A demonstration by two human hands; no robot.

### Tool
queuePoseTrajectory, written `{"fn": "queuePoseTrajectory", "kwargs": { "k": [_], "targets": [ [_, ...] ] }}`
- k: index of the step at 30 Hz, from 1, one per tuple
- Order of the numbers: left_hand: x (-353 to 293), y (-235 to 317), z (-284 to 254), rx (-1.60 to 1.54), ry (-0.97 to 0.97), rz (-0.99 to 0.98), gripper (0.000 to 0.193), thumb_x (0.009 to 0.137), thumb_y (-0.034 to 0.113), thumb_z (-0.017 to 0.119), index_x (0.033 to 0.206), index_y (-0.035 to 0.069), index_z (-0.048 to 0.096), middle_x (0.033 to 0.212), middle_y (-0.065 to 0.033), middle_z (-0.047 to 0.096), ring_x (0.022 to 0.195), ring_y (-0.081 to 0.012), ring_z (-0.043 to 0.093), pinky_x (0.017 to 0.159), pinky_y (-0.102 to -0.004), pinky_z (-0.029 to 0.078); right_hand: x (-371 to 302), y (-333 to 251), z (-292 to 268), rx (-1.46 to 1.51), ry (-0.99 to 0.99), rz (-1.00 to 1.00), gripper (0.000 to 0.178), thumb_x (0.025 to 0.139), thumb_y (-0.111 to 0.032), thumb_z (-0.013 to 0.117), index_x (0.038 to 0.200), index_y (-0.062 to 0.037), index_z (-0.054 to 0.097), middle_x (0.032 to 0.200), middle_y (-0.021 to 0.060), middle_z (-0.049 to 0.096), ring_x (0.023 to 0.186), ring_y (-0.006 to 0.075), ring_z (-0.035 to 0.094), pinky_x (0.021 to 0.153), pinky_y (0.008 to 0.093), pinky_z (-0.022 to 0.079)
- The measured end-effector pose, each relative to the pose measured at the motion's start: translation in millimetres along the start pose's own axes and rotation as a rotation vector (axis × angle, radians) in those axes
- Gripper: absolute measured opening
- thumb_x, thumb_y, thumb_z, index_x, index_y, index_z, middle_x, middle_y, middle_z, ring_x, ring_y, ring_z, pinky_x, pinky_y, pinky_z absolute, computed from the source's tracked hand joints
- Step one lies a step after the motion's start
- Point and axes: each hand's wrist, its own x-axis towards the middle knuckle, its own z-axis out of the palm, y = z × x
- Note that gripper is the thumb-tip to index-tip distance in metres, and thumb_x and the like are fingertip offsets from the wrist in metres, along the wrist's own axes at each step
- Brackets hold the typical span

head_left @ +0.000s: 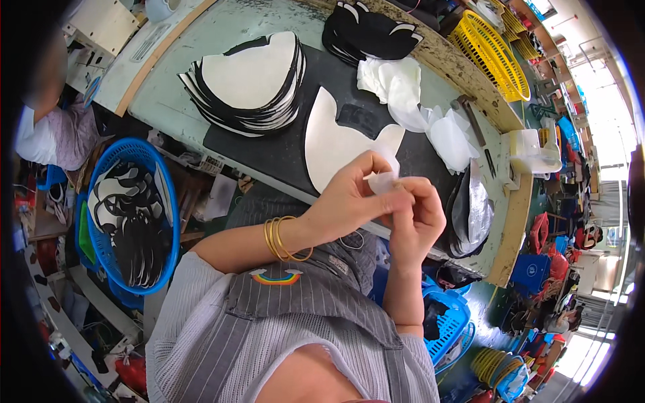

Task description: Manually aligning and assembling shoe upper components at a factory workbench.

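Observation:
My left hand [356,200] and my right hand [416,218] meet over the near edge of the table. Between their pinched fingertips is a small, thin, translucent white piece [383,181]. Just beyond them a cream-white cut piece [330,153] with a notched edge lies flat on a dark mat [228,142], partly hidden by my left hand. To its left rises a stack of white-faced, black-edged pieces [248,77]. Thin white sheets [451,142] lie loosely to the right, with more crumpled white pieces [390,79] farther back.
Black cut pieces [369,35] are piled at the back. A dark stack with shiny film [474,205] sits at right, near a long-handled tool [472,121]. Blue baskets [176,221] stand left and lower right. A yellow basket [489,57] is beyond the ledge; another person [57,138] is at left.

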Motion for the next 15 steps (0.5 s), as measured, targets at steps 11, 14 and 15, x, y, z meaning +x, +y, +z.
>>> {"fn": "queuePoseTrajectory", "kwargs": {
  "k": [11, 14, 15],
  "targets": [
    [-18.4, 7.7, -32.9, 0.488, 0.000, -0.085, 0.021, 0.087, 0.011, 0.064, 0.075, 0.008, 0.047, 0.058, 0.0021, 0.051, 0.046, -0.0041, 0.047, 0.040, -0.0185, 0.033, -29.7, 45.3, -24.2, -0.356, 0.182, 0.007, 0.010, 0.091, -0.007, 0.058, 0.089, -0.0016, 0.050, 0.071, 0.0041, 0.049, 0.061, 0.0071, 0.044, 0.053, 0.0226, 0.039],
    [-24.2, 33.3, -70.9, 0.127, 0.019, -0.257, 0.022, 0.085, 0.009, 0.062, 0.072, 0.009, 0.045, 0.055, 0.0029, 0.047, 0.041, -0.0030, 0.042, 0.037, -0.0193, 0.029, -71.3, 82.2, -91.1, -0.818, 0.091, -0.063, 0.007, 0.088, -0.004, 0.059, 0.089, -0.0006, 0.052, 0.074, 0.0170, 0.057, 0.060, 0.0317, 0.056, 0.057, 0.0367, 0.045],
    [-25.4, 37.1, -85.3, -0.007, 0.012, -0.257, 0.021, 0.084, 0.008, 0.061, 0.072, 0.010, 0.044, 0.054, 0.0030, 0.047, 0.043, -0.0032, 0.042, 0.038, -0.0197, 0.030, -88.9, 89.2, -111.4, -0.891, 0.029, 0.013, 0.009, 0.086, -0.002, 0.060, 0.091, 0.0005, 0.053, 0.077, 0.0183, 0.057, 0.069, 0.0350, 0.056, 0.063, 0.0383, 0.046]
  ]
}}
